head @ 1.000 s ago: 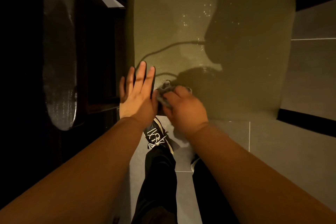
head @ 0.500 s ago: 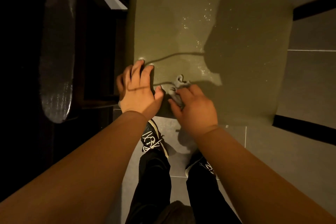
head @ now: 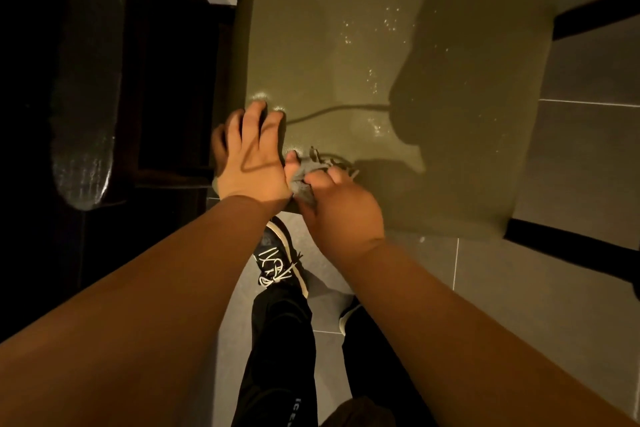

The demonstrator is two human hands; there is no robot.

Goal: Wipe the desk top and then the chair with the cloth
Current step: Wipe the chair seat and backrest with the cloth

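I look straight down at the chair's olive-green seat (head: 346, 45), which carries small wet specks. My right hand (head: 341, 208) grips a crumpled grey cloth (head: 306, 173) and presses it on the seat's near left corner. My left hand (head: 251, 159) rests on the seat's left edge beside the cloth, with its fingertips bent down on the surface. The two hands touch at the cloth. The desk top is out of sight.
The chair's dark curved backrest (head: 86, 97) and dark frame stand at the left. Grey floor tiles (head: 554, 288) lie around the seat. My legs in black trousers and a black shoe with white laces (head: 277, 260) stand just below the seat's near edge.
My left hand's fingers have gone from flat and straight to bent at the tips on the seat. My right hand with the cloth has stayed at the near left corner.
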